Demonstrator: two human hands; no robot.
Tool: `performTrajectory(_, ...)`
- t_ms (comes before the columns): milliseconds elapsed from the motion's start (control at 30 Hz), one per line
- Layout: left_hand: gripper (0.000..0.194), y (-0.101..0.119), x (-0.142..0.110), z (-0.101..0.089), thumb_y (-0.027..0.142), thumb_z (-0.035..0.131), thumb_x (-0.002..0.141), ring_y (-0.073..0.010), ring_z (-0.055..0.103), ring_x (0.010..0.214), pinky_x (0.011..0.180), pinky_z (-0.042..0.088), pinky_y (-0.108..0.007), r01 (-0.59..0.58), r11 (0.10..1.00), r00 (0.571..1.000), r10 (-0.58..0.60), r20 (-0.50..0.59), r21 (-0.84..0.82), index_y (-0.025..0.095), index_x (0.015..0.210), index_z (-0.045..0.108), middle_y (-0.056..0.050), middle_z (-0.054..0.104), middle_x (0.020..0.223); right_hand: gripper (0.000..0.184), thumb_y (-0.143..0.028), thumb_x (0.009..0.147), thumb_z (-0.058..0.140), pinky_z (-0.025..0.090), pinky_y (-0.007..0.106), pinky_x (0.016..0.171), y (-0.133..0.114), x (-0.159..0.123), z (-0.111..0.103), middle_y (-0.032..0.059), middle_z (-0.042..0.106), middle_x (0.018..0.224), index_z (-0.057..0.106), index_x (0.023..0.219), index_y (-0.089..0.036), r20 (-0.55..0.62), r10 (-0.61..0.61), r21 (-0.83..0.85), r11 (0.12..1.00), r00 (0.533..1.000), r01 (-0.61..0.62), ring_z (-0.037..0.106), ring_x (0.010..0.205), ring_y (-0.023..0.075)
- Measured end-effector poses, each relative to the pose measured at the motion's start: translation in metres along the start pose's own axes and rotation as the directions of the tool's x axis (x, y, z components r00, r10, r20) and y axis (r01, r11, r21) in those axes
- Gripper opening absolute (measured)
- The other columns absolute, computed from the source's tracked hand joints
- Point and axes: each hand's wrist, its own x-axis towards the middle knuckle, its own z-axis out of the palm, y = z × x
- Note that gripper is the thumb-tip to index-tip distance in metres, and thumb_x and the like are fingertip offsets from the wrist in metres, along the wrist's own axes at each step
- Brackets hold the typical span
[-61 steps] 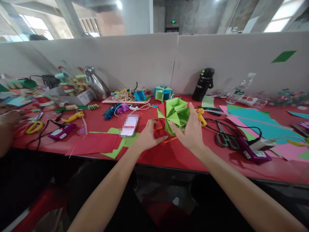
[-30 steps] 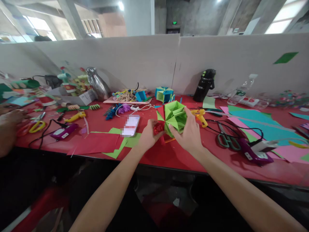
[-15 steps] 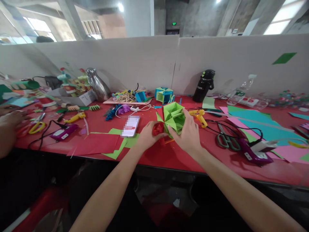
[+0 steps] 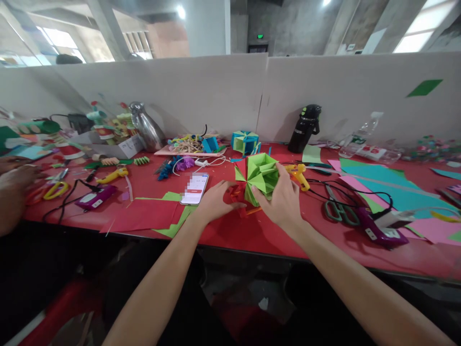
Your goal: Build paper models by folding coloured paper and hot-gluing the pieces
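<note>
A folded paper ornament [image 4: 260,179] with light green and red pleated parts stands in front of me at the table's middle. My right hand [image 4: 283,199] is closed on its green side, thumb in front and fingers along the right edge. On the left, my left hand [image 4: 219,201] curls around the red folded part [image 4: 236,193], which lies between thumb and fingers. How firmly it grips there is partly hidden. A phone [image 4: 195,189] with a lit screen lies just left of that hand, by sheets of red paper [image 4: 149,214].
To the right lie a yellow glue gun [image 4: 298,176], scissors [image 4: 340,211], a purple power strip [image 4: 382,228] and coloured paper sheets [image 4: 383,180]. At the back stand a black bottle [image 4: 304,129], a blue-green paper model [image 4: 245,142] and a metal jug [image 4: 146,127]. Another person's hand [image 4: 19,182] is far left.
My left hand has shifted slightly left and its fingers have loosened around the red part, which looks less bunched. The green part and my right hand have moved slightly right.
</note>
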Motion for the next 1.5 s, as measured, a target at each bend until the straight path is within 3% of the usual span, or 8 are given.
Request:
performTrajectory(267,0.046,-0.005,0.002,0.013,0.052,0.07,0.086,-0.025,0.066,0.102,0.086,0.05,-0.036,-0.035,0.999,0.999,0.034,-0.022,-0.026,0.025,0.123,0.063,-0.005,0.069,0.112,0.078,-0.058,0.091,0.052,0.037,0.055,0.106,-0.001,-0.001,0.001,0.0221,0.055,0.14,0.026,0.149,-0.013,-0.025,-0.023,-0.012,1.0,0.999,0.023,0.055,0.126,0.0335)
performTrajectory(1500,0.026,-0.006,0.004,0.016,0.039,0.072,0.088,-0.0228,0.067,0.095,0.084,0.052,-0.034,-0.078,0.994,0.991,0.069,-0.118,-0.073,0.022,0.107,0.067,-0.006,0.07,0.1,0.077,-0.06,0.089,0.055,0.038,0.052,0.103,-0.001,-0.006,0.008,0.0216,0.06,0.131,0.03,0.145,-0.013,0.029,-0.016,-0.044,0.999,0.999,0.017,0.059,0.117,0.0341)
